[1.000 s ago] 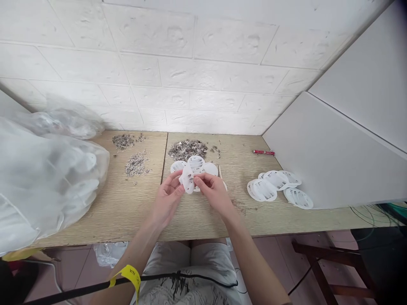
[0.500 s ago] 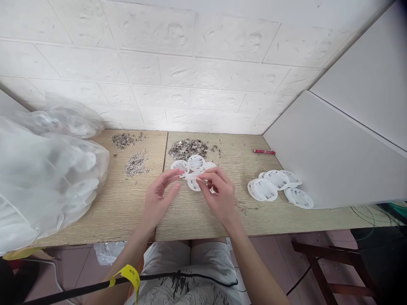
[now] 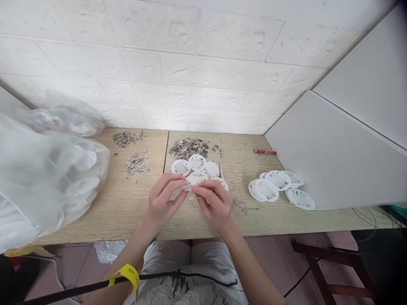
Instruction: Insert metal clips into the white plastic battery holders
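Observation:
A white plastic disc [image 3: 192, 181] is held up between my two hands over the table. My left hand [image 3: 165, 198] pinches its left edge between thumb and fingers. On the right edge, my right hand [image 3: 215, 202] has its fingers closed; a thin light stick seems to poke out by its fingertips. Several white slotted discs [image 3: 196, 162] lie just beyond the hands, some overlapping. Behind them is a heap of small metal pieces [image 3: 188, 148].
At the right lies a group of slotted discs [image 3: 266, 189], with a red pen-like tool [image 3: 265, 151] behind. Two small metal piles [image 3: 137, 162] sit left of the table seam. A large plastic bag [image 3: 79, 178] of discs fills the left side. A grey partition [image 3: 337, 156] borders the right.
My left hand has closed from an open pose onto the disc. Both hands are slightly nearer the front edge, and the disc is now turned to show its face.

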Tool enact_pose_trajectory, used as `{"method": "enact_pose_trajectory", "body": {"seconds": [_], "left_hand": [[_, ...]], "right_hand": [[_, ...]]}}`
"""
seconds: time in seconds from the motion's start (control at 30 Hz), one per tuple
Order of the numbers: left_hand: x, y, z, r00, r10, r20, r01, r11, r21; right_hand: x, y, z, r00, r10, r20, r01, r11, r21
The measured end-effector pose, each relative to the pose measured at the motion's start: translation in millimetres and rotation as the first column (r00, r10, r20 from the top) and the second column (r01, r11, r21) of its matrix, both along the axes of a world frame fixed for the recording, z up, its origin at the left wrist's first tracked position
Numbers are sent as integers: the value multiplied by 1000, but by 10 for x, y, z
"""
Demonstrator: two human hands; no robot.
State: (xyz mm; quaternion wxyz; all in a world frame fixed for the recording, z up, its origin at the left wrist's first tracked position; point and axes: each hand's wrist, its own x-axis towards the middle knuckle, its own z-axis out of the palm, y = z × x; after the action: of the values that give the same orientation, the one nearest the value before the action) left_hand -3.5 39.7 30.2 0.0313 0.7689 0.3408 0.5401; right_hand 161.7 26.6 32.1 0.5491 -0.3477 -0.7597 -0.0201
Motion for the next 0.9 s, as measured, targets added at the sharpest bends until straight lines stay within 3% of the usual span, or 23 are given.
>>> {"method": "enact_pose_trajectory", "body": {"seconds": [0.1,0.2,0.37,0.47,0.57,0.73,0.8,0.9], "left_hand": [[-9,-6,3,999,14,-38,-14,1000,5],[-10,-13,-21,996,39,-86,-40,999,-11],[-7,8,-138,991,59,-123,-89,964,-250],[-22,36,-189,992,46,-120,-97,879,-468],[-49,58,-182,988,62,-143,-141,742,-655],[-112,111,-94,946,-31,-323,-257,533,-806],[-134,148,-62,920,-111,-377,-283,479,-831],[-149,213,-26,886,-205,-416,-299,434,-850]], "right_hand": [[-14,-8,-25,1000,18,-8,-19,999,-35],[-47,-19,-46,999,5,-37,-11,987,-162],[-132,5,-72,990,-103,97,138,868,-477],[-179,59,-74,964,-100,245,233,760,-607],[-213,120,-65,952,-46,301,257,652,-713],[-239,216,-71,943,117,311,237,420,-876],[-246,255,-61,932,170,321,243,365,-899],[-258,309,-20,903,226,364,276,343,-898]]}}
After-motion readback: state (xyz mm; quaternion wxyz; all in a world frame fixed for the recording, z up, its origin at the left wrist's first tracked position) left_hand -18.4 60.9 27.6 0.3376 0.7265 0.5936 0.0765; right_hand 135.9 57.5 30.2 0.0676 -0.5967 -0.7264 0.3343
